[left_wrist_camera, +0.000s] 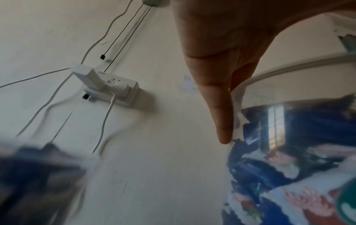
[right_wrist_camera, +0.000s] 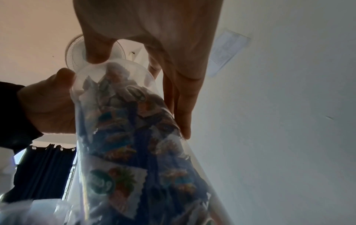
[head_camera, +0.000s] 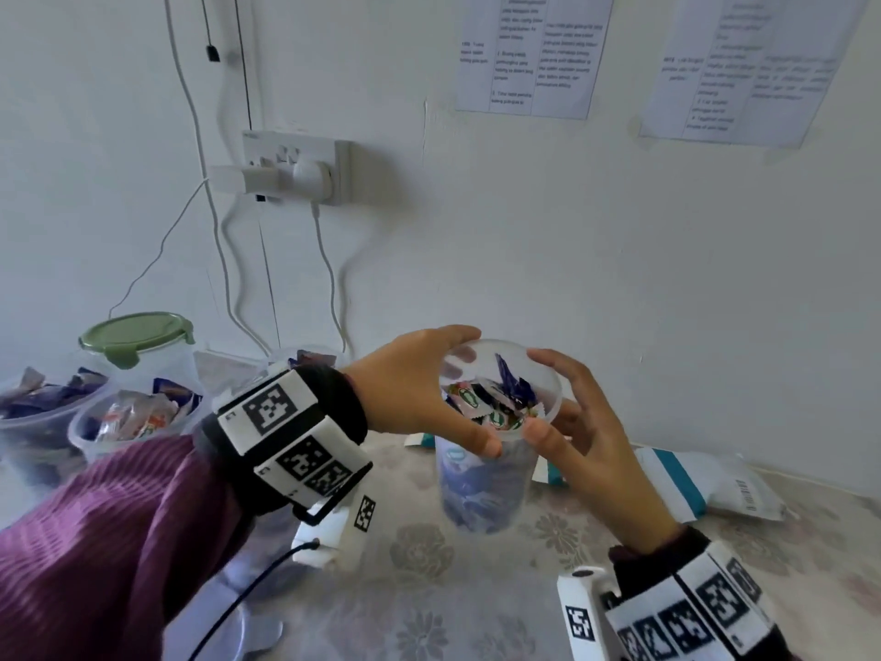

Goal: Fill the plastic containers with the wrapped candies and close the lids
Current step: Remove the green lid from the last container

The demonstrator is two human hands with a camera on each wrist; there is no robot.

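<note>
I can't make out the print on the two paper sheets on the wall above the clear container; it is too blurred, and the picture's top edge cuts them. My left hand's fingers beyond the container's rim show only dimly through the plastic. In the left wrist view a dark mass left of the container is smeared beyond telling. I can't say whether a lid sits on the rim.
</note>
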